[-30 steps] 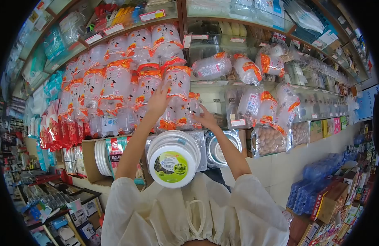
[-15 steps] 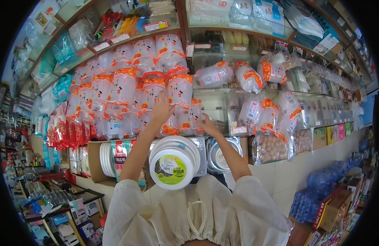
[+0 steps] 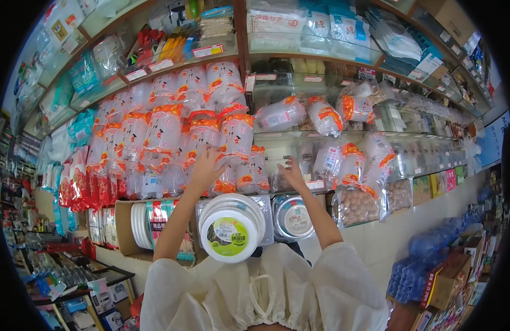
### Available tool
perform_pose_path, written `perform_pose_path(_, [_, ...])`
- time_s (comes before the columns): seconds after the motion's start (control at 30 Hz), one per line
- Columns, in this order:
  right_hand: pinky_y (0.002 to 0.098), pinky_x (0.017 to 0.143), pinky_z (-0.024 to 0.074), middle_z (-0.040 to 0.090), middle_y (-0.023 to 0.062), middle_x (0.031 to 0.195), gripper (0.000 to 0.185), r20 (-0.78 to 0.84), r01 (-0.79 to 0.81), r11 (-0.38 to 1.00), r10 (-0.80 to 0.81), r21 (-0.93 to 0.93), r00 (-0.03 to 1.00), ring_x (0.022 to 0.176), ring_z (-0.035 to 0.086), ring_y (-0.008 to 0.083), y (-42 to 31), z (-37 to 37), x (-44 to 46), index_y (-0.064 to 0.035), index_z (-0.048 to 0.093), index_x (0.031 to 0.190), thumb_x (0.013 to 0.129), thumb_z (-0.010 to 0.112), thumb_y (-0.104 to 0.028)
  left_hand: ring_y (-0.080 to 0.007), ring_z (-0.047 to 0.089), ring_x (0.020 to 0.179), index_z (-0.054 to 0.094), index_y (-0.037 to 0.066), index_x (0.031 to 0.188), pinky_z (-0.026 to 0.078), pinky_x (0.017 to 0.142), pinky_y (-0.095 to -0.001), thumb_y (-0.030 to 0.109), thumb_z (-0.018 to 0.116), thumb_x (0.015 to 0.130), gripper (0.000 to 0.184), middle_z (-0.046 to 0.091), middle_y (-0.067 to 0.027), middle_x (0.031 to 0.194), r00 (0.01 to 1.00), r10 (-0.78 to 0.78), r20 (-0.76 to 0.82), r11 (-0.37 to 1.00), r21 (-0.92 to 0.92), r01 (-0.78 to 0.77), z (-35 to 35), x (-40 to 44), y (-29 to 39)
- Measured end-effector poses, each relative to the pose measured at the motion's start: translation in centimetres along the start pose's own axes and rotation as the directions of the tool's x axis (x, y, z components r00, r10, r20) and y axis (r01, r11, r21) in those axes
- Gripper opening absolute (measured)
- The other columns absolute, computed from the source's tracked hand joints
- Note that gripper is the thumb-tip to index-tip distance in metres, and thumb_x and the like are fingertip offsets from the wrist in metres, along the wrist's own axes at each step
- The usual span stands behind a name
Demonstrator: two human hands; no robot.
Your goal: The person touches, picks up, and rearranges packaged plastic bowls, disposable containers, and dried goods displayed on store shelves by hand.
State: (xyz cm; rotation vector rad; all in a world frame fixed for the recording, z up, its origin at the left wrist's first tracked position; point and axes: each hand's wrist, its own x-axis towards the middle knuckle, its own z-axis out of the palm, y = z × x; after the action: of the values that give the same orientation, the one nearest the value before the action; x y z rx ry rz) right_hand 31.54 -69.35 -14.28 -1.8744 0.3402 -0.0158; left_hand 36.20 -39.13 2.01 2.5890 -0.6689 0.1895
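My left hand (image 3: 205, 167) is at the front of the stacked plastic-wrapped cup packs (image 3: 202, 135) with orange trim, its fingers apart and pointing up. Whether its fingertips touch a pack cannot be made out. My right hand (image 3: 291, 172) is raised with spread fingers and holds nothing. It is to the right of a low cup pack (image 3: 251, 172), in front of a glass shelf section (image 3: 274, 149). Below and between my forearms stands a stack of white plates with a green label (image 3: 227, 234). Round foil containers (image 3: 293, 217) lie under my right forearm.
More cup packs (image 3: 325, 116) lie on the glass shelves at right, above bagged brown balls (image 3: 357, 207). Red packets (image 3: 81, 185) hang at left. A cardboard box (image 3: 124, 220) holds plates. Blue bottles (image 3: 409, 265) stand at lower right.
My right hand has moved right, away from the low cup pack, and its fingers have spread. My left hand has moved slightly left and down from the pack front. The view has shifted a little.
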Motion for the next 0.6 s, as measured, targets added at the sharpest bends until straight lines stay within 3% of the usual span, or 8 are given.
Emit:
perform_pose_path(0.1, [0.0346,0.077,0.0456,0.049,0.0216,0.109,0.061,-0.132,0.225,0.965,-0.243,-0.135,0.961,0.091,0.053,0.0284,-1.6,-3.5,2.5,0.003,0.037,0.12,0.075,0.066,-0.027,-0.0337,0.051,0.098,0.043,0.003,0.111,0.046,0.076,-0.0384,0.015,0.066,0.071,0.048,0.04,-0.0169,0.112,0.996,-0.004,-0.094,1.0,-0.03,0.001,-1.1,-2.9,-0.6])
perform_pose_path(0.23, [0.0371,0.083,0.043,0.048,0.0234,0.11,0.06,-0.214,0.372,0.898,-0.421,-0.237,0.881,0.096,0.051,0.0332,-6.7,-7.4,8.8,0.0031,0.038,0.119,0.074,0.066,-0.026,-0.0308,0.051,0.089,0.042,0.0,0.11,0.044,0.074,-0.037,0.01,0.063,0.074,0.044,0.04,-0.0179,0.11,0.931,-0.35,-0.105,0.912,-0.265,0.313,-3.5,-8.3,0.0])
perform_pose_path(0.3, [0.0401,0.087,0.0406,0.047,0.0242,0.112,0.063,-0.243,0.325,0.888,-0.411,-0.325,0.879,0.101,0.049,0.0358,-8.8,-7.9,12.2,0.0026,0.038,0.12,0.074,0.065,-0.029,-0.0263,0.05,0.078,0.041,-0.001,0.11,0.043,0.07,-0.0353,0.006,0.061,0.075,0.04,0.041,-0.0175,0.107,0.89,-0.432,-0.147,0.874,-0.311,0.373,-4.9,-10.8,1.9])
perform_pose_path(0.37, [0.0427,0.089,0.0386,0.047,0.025,0.113,0.064,-0.259,0.268,0.872,-0.393,-0.41,0.882,0.106,0.046,0.038,-10.0,-7.8,14.7,0.0012,0.039,0.121,0.074,0.065,-0.033,-0.0213,0.05,0.07,0.041,-0.002,0.109,0.042,0.067,-0.0326,0.002,0.058,0.076,0.038,0.042,-0.0158,0.106,0.932,-0.161,-0.325,0.975,0.092,0.201,-4.8,-14.0,1.4])
perform_pose_path(0.43, [0.0448,0.091,0.0369,0.046,0.0256,0.114,0.064,-0.264,0.204,0.845,-0.369,-0.494,0.891,0.109,0.044,0.0397,-10.8,-7.1,16.8,-0.0011,0.04,0.122,0.074,0.064,-0.036,-0.0196,0.05,0.068,0.041,-0.001,0.109,0.042,0.066,-0.0316,-0.002,0.057,0.075,0.038,0.042,-0.0157,0.107,0.883,-0.398,-0.248,0.916,-0.166,0.366,-5.3,-17.5,2.1])
perform_pose_path(0.53, [0.0453,0.092,0.0362,0.045,0.0255,0.116,0.058,-0.075,0.194,0.855,-0.261,-0.481,0.963,0.111,0.042,0.0394,-10.9,-7.2,17.5,-0.0085,0.045,0.122,0.074,0.063,-0.037,-0.0175,0.05,0.068,0.041,-0.001,0.109,0.042,0.062,-0.0308,-0.004,0.057,0.074,0.038,0.042,-0.0136,0.106,0.796,-0.549,-0.256,0.835,-0.224,0.504,-5.8,-22.3,2.6])
perform_pose_path(0.57, [0.0444,0.089,0.0386,0.049,0.0215,0.113,0.042,-0.033,0.287,0.815,-0.35,-0.503,0.936,0.107,0.046,0.0385,-9.7,-7.0,18.6,-0.0112,0.054,0.109,0.075,0.063,-0.033,-0.017,0.05,0.068,0.042,0.0,0.109,0.042,0.061,-0.0296,-0.004,0.056,0.074,0.037,0.042,-0.0127,0.105,0.768,-0.573,-0.285,0.819,-0.226,0.527,-6.1,-23.5,3.0])
perform_pose_path(0.6, [0.0442,0.087,0.0396,0.051,0.0199,0.11,0.037,-0.057,0.259,0.845,-0.322,-0.468,0.945,0.104,0.048,0.0378,-8.5,-7.1,19.5,-0.0101,0.054,0.104,0.075,0.063,-0.03,-0.0165,0.049,0.068,0.042,0.0,0.109,0.042,0.059,-0.0285,-0.004,0.055,0.074,0.037,0.042,-0.0117,0.104,0.738,-0.597,-0.313,0.802,-0.23,0.551,-6.6,-24.5,4.0])
